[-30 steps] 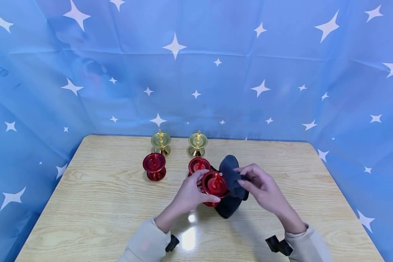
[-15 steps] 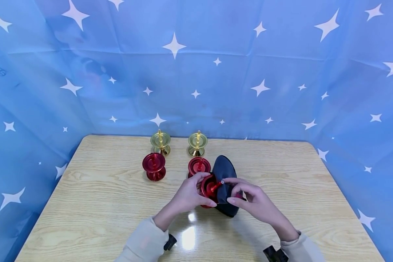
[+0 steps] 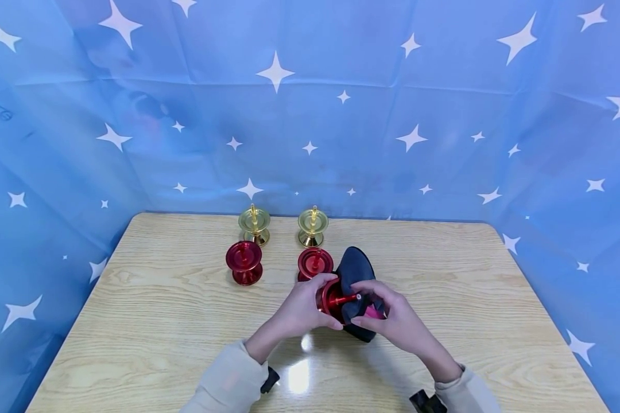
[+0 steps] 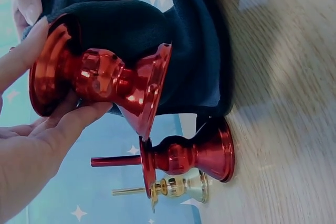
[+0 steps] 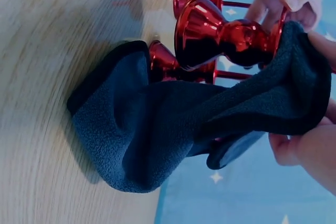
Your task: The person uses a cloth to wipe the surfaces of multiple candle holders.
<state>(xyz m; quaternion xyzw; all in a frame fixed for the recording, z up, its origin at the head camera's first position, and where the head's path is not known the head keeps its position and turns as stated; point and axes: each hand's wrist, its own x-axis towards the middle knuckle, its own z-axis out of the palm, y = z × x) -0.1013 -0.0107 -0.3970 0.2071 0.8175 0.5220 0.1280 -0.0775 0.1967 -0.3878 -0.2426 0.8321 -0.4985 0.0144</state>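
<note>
Left hand [image 3: 306,305], fingers and thumb around one red candle holder [image 4: 101,74], raised above the table [image 3: 160,332] and tilted, spike toward the right. Right hand [image 3: 399,320], pinching a dark cloth [image 5: 142,129] at the holder's dish; cloth's lower end on the table. Behind: second red holder [image 3: 315,263], upright; third red holder [image 3: 244,258], upright, farther left. Back: two upright gold holders [image 3: 312,222], well apart. Beyond: blue star-printed backdrop [image 3: 330,126].

I count three red stands [image 3: 245,267] and two gold stands [image 3: 311,236], five altogether, with one dark cloth [image 3: 355,269], one left hand [image 3: 302,311], one right hand [image 3: 400,322], two sleeves [image 3: 231,380] and one table [image 3: 150,310].
</note>
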